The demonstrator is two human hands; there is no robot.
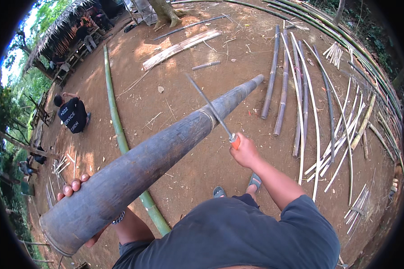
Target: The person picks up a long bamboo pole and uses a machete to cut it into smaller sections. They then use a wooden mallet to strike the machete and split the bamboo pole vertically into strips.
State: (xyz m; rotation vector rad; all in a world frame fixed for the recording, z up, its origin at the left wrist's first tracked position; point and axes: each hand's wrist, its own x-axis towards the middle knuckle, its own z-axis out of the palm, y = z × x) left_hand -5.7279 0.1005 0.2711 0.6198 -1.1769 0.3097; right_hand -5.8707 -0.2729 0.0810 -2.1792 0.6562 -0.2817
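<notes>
A thick, dark grey-brown bamboo pole (pixel 143 161) slants across the view, its wide end at the lower left and its narrow end at the upper right. My left hand (pixel 73 185) grips it near the wide end; fingertips show over the far side, while the palm is hidden beneath. In my right hand (pixel 246 151) is the orange handle of a long, narrow metal blade (pixel 202 94). Whether this is a knife, saw or file I cannot tell. The blade crosses over the pole just beyond a pale ring at a node (pixel 208 117).
A green bamboo pole (pixel 115 112) lies on the dirt to the left. Dark poles (pixel 283 89) and pale split strips (pixel 318 148) lie to the right. A split bamboo bundle (pixel 179 48) is ahead. A person (pixel 73 112) crouches at left, near a thatched shelter (pixel 60 29).
</notes>
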